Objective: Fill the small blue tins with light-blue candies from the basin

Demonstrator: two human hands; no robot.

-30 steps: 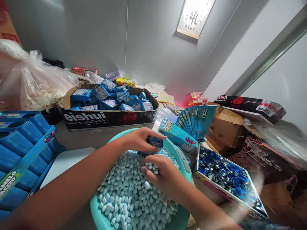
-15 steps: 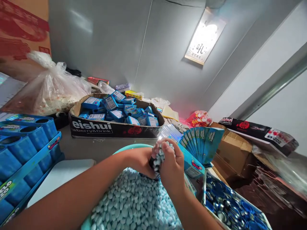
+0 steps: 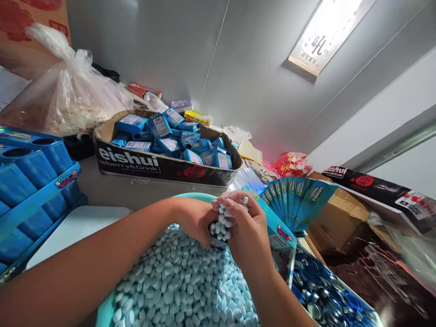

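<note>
A teal basin (image 3: 190, 196) in front of me is heaped with pale blue candy tablets (image 3: 177, 286). Above its far rim my right hand (image 3: 247, 236) is cupped shut on a handful of tablets. My left hand (image 3: 194, 220) presses against it, closed on a small blue box that is almost hidden between the two hands. Both forearms reach in from the bottom of the view.
A black cardboard tray (image 3: 136, 162) of small blue boxes stands behind the basin. Fanned flat blue cartons (image 3: 296, 197) lie to the right, above a box of blue round lids (image 3: 323, 299). Blue display cartons (image 3: 30, 181) stand at left, a plastic bag (image 3: 68, 100) behind them.
My right hand scooped tablets from the basin and rose to meet my left hand with the blue box. The view has tilted up and shifted slightly.
</note>
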